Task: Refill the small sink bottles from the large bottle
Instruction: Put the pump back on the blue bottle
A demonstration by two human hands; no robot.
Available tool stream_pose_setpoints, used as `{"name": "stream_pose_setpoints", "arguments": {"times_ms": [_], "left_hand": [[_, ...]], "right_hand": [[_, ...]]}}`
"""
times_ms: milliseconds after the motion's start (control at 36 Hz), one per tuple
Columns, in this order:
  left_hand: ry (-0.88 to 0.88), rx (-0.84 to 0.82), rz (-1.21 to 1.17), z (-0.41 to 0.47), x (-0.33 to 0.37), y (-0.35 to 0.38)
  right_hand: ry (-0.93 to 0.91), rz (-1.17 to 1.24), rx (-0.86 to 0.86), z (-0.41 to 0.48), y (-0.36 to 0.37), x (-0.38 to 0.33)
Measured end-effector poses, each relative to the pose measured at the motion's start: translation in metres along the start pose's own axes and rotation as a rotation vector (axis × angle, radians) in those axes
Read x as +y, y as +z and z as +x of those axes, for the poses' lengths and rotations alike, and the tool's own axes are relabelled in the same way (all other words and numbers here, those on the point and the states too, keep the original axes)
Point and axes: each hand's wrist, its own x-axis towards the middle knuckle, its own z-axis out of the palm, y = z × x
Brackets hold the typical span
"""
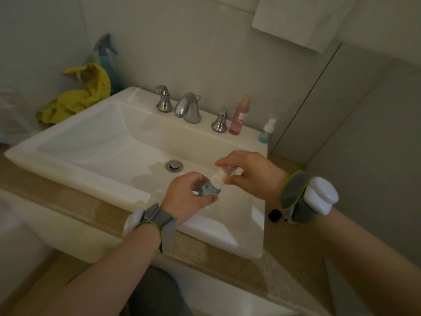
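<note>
Right, both hands are busy over the sink [75, 137]. The left hand [189, 192] wraps the body of a small bottle [208, 190] with teal liquid low inside, tilted so its top points toward the other hand. The right hand [248, 172] pinches the white pump cap [219, 175] between thumb and fingertips in a narrow grip, holding nothing else. It looks like the cap-turning step; loosening or tightening, cannot tell.

Doing it well: the left hand should fix the body but squeeze lightly, since thin plastic likely pushes liquid up once the cap frees. Turn only the cap, from the right wrist. Bring the bottle upright before the last turn. The pump tube will probably drip when it lifts out, so work over the basin, with the drain [174, 166] just beyond the grip.

Beyond the grip to the right, on the back rim, stand a second small bottle [266, 131], teal with its pump on, and a taller pink bottle [239, 117] beside it. Far beyond and left, a teal spray bottle [107, 58] stands behind a yellow cloth [84, 92]. As for the large refill bottle, I'd guess the spray one by colour, not certain.
</note>
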Motion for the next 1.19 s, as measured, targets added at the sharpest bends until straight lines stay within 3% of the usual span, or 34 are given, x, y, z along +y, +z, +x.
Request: {"name": "stream_pose_setpoints", "arguments": {"times_ms": [250, 444, 861, 1056, 1194], "left_hand": [[0.000, 0.015, 0.005, 0.000, 0.000, 0.001], [-0.002, 0.006, -0.018, -0.001, 0.000, 0.000], [0.046, -0.025, 0.064, -0.001, -0.002, -0.001], [0.039, -0.004, 0.030, -0.001, -0.003, 0.001], [0.051, -0.004, 0.030, -0.001, -0.002, 0.000]], "right_hand": [[0.040, -0.109, -0.043, 0.003, -0.002, -0.001], [0.028, 0.015, -0.080, -0.005, -0.010, 0.002], [0.026, 0.002, -0.079, 0.001, -0.014, 0.004], [0.131, -0.240, 0.002, 0.002, -0.003, 0.000], [0.104, -0.026, -0.089, -0.003, -0.007, 0.003]]}}
